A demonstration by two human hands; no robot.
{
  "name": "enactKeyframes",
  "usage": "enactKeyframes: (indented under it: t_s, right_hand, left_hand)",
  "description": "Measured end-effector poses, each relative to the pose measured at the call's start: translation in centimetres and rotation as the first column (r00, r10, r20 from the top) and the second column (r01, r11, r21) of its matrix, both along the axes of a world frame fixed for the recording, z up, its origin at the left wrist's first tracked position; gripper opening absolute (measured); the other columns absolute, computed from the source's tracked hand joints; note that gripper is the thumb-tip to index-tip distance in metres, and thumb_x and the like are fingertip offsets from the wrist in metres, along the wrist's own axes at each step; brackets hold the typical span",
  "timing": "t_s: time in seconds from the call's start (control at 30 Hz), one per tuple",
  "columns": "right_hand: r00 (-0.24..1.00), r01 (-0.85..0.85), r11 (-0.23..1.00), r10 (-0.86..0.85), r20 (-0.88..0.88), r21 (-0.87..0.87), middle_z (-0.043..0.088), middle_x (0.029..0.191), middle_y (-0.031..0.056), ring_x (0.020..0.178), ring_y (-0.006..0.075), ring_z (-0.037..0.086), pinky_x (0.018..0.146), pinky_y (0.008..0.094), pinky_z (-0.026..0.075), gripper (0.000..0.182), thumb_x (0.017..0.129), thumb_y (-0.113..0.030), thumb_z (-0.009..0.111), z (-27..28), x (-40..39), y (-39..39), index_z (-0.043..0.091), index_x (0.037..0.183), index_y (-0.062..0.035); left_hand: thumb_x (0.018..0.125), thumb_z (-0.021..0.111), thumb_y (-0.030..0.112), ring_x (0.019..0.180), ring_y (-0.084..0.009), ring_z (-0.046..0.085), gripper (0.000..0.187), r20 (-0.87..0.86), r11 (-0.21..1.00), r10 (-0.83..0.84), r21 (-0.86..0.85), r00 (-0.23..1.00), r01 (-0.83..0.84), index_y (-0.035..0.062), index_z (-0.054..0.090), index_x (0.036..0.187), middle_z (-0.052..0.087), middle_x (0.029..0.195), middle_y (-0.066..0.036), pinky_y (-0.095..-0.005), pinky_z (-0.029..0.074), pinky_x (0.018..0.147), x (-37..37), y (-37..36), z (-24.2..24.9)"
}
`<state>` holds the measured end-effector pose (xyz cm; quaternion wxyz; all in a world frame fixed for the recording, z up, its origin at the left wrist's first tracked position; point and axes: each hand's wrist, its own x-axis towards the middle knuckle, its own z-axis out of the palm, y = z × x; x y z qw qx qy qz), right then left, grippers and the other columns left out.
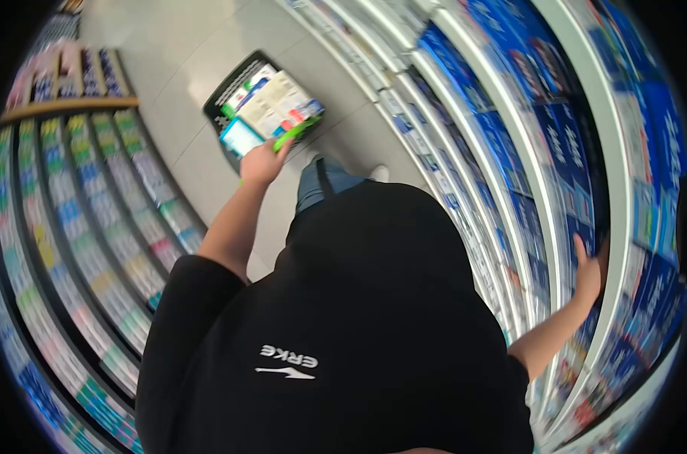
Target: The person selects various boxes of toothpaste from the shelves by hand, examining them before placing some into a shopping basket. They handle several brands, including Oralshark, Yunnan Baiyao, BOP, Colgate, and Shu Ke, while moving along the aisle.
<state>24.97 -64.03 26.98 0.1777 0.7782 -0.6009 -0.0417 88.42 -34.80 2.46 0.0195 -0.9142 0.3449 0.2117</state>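
While your left hand (pixel 262 163) wraps tight round the curved green basket handle (pixel 296 133) — boxy cartons (pixel 277 104) beyond its fingers — your right hand (pixel 588 278) nears blue packages (pixel 567 155), finger opening and hold unclear.

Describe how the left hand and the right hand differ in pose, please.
The left hand is closed around the green handle of the basket; the right hand reaches to the shelf, its thumb apart, its other fingers hard to see. Both are bare.

Floor (pixel 166 125) gap between rack (pixel 67 197) and basket (pixel 243 77); shelf edges (pixel 622 163) flanking right hand (pixel 588 276)
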Motion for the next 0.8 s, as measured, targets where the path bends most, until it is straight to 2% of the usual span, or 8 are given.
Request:
enactKeyframes:
  t_s: [0.27, 0.37, 0.43, 0.53, 0.57, 0.67, 0.73, 0.8]
  right_hand:
    - [0.993, -0.117, 0.976, 0.121, 0.008, -0.183, 0.052, 0.147, 0.0214, 0.135, 0.0387, 0.049, 0.111, 0.0431, 0.04, 0.083, 0.086, -0.046, 0.078, -0.2, 2.9, 2.4, 0.046, 0.149, -0.0024]
    - [0.979, -0.174, 0.91, 0.2, 0.033, -0.376, 0.059, 0.138, 0.0199, 0.126, 0.0369, 0.057, 0.103, 0.0452, 0.047, 0.069, 0.088, -0.041, 0.078, -1.7, 5.3, 5.7, 0.054, 0.14, -0.0025]
    - [0.929, -0.315, 0.813, 0.371, 0.018, -0.489, 0.063, 0.132, 0.0154, 0.119, 0.0313, 0.061, 0.097, 0.0467, 0.05, 0.045, 0.094, -0.028, 0.073, -3.5, 7.9, 7.6, 0.06, 0.13, -0.0048]
    - [0.953, -0.171, 0.951, 0.226, 0.199, -0.259, 0.063, 0.131, 0.0169, 0.119, 0.0354, 0.059, 0.101, 0.0461, 0.046, 0.041, 0.094, -0.02, 0.071, -7.2, 10.6, 10.2, 0.06, 0.129, -0.0041]
    - [0.961, -0.081, 0.991, 0.106, 0.255, -0.108, 0.062, 0.131, 0.018, 0.119, 0.0373, 0.058, 0.103, 0.0462, 0.045, 0.04, 0.094, -0.018, 0.07, -8.7, 11.3, 11.0, 0.059, 0.129, -0.0032]
    - [0.945, -0.128, 0.958, 0.039, 0.324, 0.256, 0.065, 0.122, 0.0216, 0.111, 0.0408, 0.061, 0.096, 0.0473, 0.048, 0.04, 0.094, -0.017, 0.069, -14.1, 12.5, 13.4, 0.06, 0.129, -0.0003]
    - [0.929, -0.059, 0.786, -0.183, 0.322, 0.616, 0.068, 0.116, 0.0209, 0.109, 0.04, 0.063, 0.096, 0.0458, 0.049, 0.042, 0.094, -0.025, 0.068, -16.5, 13.7, 16.0, 0.061, 0.127, 0.0005]
    - [0.86, -0.016, 0.431, -0.454, 0.232, 0.902, 0.071, 0.111, 0.0187, 0.107, 0.0382, 0.065, 0.098, 0.0435, 0.05, 0.048, 0.093, -0.035, 0.069, -22.0, 11.1, 20.4, 0.062, 0.126, -0.0014]
  left_hand:
    - [0.093, 0.044, 0.073, 0.081, -0.0391, 0.072, 0.072, -0.116, 1.0, -0.016, -0.028, 0.993, 0.013, 0.0059, 0.072, 0.093, 0.071, 0.076, -0.023, -0.0483, 0.056, 0.076, 1.8, 0.3, 0.5]
    - [0.093, 0.047, 0.072, 0.086, -0.0339, 0.072, 0.074, -0.489, 0.941, 0.168, -0.18, 0.856, -0.288, 0.0027, 0.07, 0.098, 0.071, 0.083, -0.022, -0.0452, 0.054, 0.082, 4.6, 0.9, -0.4]
    - [0.089, 0.069, 0.059, 0.103, -0.0256, 0.068, 0.067, -0.62, 0.87, 0.301, -0.134, 0.725, -0.475, 0.0004, 0.06, 0.119, 0.071, 0.107, -0.021, -0.0388, 0.053, 0.087, 7.5, 1.1, -3.0]
    - [0.08, 0.086, 0.037, 0.115, -0.0267, 0.061, 0.078, -0.754, 0.795, 0.43, 0.055, 0.497, -0.605, 0.0021, 0.044, 0.136, 0.059, 0.131, -0.019, -0.0398, 0.056, 0.092, 10.7, 1.5, -7.0]
    - [0.067, 0.093, 0.043, 0.102, -0.0278, 0.067, 0.095, -0.749, 0.778, 0.42, 0.006, 0.512, -0.629, -0.0018, 0.046, 0.137, 0.064, 0.119, -0.02, -0.0375, 0.06, 0.078, 11.6, 2.4, -11.0]
    - [0.057, 0.095, 0.052, 0.12, -0.0376, 0.06, 0.124, -0.615, 0.967, 0.216, 0.027, 0.758, -0.253, -0.0008, 0.033, 0.15, 0.053, 0.14, -0.025, -0.0431, 0.055, 0.093, 13.5, 1.8, -13.3]
    - [0.052, 0.094, 0.057, 0.133, -0.043, 0.05, 0.138, -0.432, 0.994, -0.065, 0.047, 0.9, 0.095, -0.0013, 0.023, 0.155, 0.042, 0.15, -0.03, -0.0458, 0.047, 0.106, 14.2, 0.7, -17.9]
    - [0.051, 0.094, 0.058, 0.139, -0.0438, 0.042, 0.142, -0.324, 0.969, -0.204, 0.066, 0.924, 0.237, -0.0026, 0.02, 0.156, 0.036, 0.154, -0.032, -0.0447, 0.039, 0.114, 13.1, -0.6, -17.0]
